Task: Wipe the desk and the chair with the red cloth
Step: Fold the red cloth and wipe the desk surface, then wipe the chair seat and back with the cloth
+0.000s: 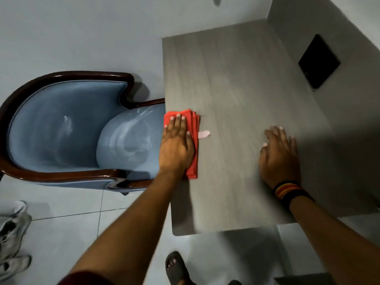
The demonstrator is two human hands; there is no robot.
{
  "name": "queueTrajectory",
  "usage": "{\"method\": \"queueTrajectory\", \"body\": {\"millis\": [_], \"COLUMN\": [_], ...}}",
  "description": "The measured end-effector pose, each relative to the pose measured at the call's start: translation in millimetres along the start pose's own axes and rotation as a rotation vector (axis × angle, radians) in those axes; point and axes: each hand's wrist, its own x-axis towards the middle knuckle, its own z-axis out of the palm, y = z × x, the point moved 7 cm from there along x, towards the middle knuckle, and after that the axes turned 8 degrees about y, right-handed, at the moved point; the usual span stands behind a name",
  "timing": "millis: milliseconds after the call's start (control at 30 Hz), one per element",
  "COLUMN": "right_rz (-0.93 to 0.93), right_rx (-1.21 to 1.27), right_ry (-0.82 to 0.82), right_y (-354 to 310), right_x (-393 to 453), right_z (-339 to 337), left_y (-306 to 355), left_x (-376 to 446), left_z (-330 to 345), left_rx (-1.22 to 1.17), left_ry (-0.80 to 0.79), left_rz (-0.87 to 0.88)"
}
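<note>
The folded red cloth [194, 128] lies on the grey wood-grain desk [236, 79] at its left edge. My left hand [176, 145] presses flat on top of the cloth, fingers spread, covering most of it. A pale pink tag [204, 134] sticks out from the cloth's right side. My right hand [278, 155] rests palm down on the desk to the right, holding nothing, with a striped wristband on its wrist. The blue padded chair [67, 128] with a dark wood frame stands left of the desk, its seat partly under the desk's edge.
A black flat panel [318, 61] sits on the grey wall at the desk's far right. White sneakers [12, 233] lie on the tiled floor at the lower left. My sandalled foot [176, 268] stands below the desk's near edge.
</note>
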Motion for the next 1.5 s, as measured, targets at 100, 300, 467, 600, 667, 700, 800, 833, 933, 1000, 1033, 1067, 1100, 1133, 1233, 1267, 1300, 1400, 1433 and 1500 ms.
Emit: {"method": "queueTrajectory", "body": {"millis": [100,300,467,600,667,700,800,833,933,1000,1033,1067,1100,1133,1233,1267,1300,1400,1433,1500], "right_rz": [0.003,-0.002,0.012,0.002,0.010,0.017,0.061,0.070,-0.087,-0.244,-0.290,-0.289,-0.264,-0.237,-0.166,-0.122,-0.075,0.021,0.028,0.067], "right_rx": [-0.061,-0.115,-0.067,-0.049,-0.047,-0.051,0.060,0.172,0.378,0.251,0.166,0.104,0.062,0.026,-0.017,0.000,0.021,0.140,0.176,0.279], "right_ry": [0.002,-0.008,-0.014,-0.030,-0.063,-0.083,-0.164,-0.210,-0.416,-0.520,-0.535,-0.530,-0.515,-0.508,-0.525,-0.516,-0.516,-0.548,-0.561,-0.573], "right_y": [2,1,-2,-1,-1,-1,-7,-17,-70,-100,-109,-112,-115,-116,-123,-126,-128,-160,-178,-217], "right_x": [5,2,2,0,1,1,-9,-19,-69,-98,-105,-105,-102,-98,-92,-90,-89,-86,-84,-82], "right_z": [7,6,3,4,5,4,-5,-10,-15,-8,-6,-6,-7,-9,-12,-13,-14,-3,4,22], "left_y": [-14,-10,39,90,104,106,97,90,66,57,60,65,68,69,58,47,36,-24,-49,-96], "left_x": [57,53,-74,-190,-220,-223,-224,-229,-278,-317,-329,-334,-331,-323,-314,-316,-318,-309,-299,-272], "left_z": [9,15,13,16,18,15,2,-8,-38,-27,-12,1,6,11,14,8,-2,-41,-56,-87], "left_rx": [0.014,0.036,-0.027,-0.063,-0.053,-0.042,-0.151,-0.226,-0.376,-0.584,-0.748,-0.900,-1.035,-1.149,-1.312,-1.305,-1.288,-1.336,-1.338,-1.306], "left_ry": [-0.018,-0.028,0.003,-0.009,-0.016,-0.014,-0.034,0.007,0.251,0.200,0.093,0.010,-0.028,-0.035,-0.092,-0.106,-0.113,-0.024,0.028,0.104], "left_rz": [0.039,0.014,-0.044,-0.010,-0.018,-0.037,-0.055,-0.085,-0.354,-0.740,-0.922,-1.055,-1.152,-1.213,-1.235,-1.232,-1.234,-1.256,-1.259,-1.242]}}
